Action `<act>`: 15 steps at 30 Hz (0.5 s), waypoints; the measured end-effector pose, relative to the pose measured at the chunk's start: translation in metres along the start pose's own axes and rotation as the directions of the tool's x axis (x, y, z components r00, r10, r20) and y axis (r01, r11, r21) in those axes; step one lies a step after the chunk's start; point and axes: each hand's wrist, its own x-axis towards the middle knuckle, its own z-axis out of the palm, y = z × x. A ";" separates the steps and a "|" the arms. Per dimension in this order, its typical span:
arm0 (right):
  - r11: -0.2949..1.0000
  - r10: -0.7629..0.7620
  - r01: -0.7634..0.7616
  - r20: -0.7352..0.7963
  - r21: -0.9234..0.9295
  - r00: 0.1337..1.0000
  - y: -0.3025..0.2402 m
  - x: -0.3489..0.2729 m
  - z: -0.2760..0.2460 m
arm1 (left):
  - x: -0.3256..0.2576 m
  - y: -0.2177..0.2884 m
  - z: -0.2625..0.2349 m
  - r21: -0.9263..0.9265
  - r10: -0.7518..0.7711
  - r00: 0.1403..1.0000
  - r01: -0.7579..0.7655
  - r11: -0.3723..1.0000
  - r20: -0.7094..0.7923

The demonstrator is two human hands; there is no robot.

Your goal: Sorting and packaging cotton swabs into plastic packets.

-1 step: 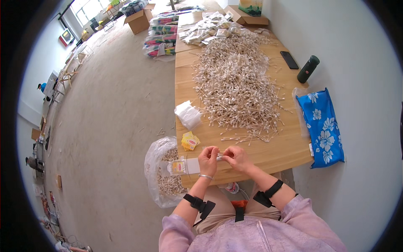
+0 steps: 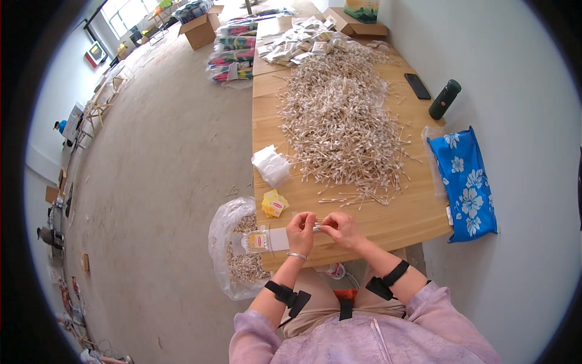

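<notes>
Close together over the table's near edge, my two hands pinch a small bunch of cotton swabs (image 2: 317,225) between them. The left hand (image 2: 300,233) has its fingertips closed on the bunch's left end, and the right hand (image 2: 340,229) grips its right end. Beside my left wrist lies a white box-like pack (image 2: 257,242) with a yellow label and swabs showing in it. Yellow printed cards (image 2: 274,204) and a stack of clear plastic bags (image 2: 271,166) sit on the table's left side. Beyond my hands spreads a large heap of loose cotton swabs (image 2: 345,121).
Against the table's left edge stands a clear plastic sack (image 2: 224,273) of swabs. Along the right are a black phone (image 2: 418,87), a dark green bottle (image 2: 445,100) and a blue flowered bag (image 2: 465,188). Filled packets (image 2: 297,45) and a cardboard box (image 2: 357,27) occupy the far end.
</notes>
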 end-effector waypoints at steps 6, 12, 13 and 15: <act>0.973 0.116 -0.132 0.093 0.189 0.989 0.025 -0.015 0.007 | -0.010 -0.006 -0.004 -0.066 -0.057 0.990 0.066 0.996 0.126; 0.863 0.144 -0.217 0.188 0.457 0.972 0.019 -0.029 0.009 | -0.018 -0.006 -0.006 -0.086 -0.101 0.980 0.117 0.989 0.170; 0.884 0.159 -0.227 0.193 0.409 0.968 0.020 -0.030 0.008 | -0.019 -0.006 -0.007 -0.062 -0.091 0.982 0.103 0.993 0.166; 0.902 0.175 -0.238 0.198 0.360 0.964 0.023 -0.031 0.007 | -0.022 -0.008 -0.006 -0.044 -0.102 0.977 0.112 0.993 0.188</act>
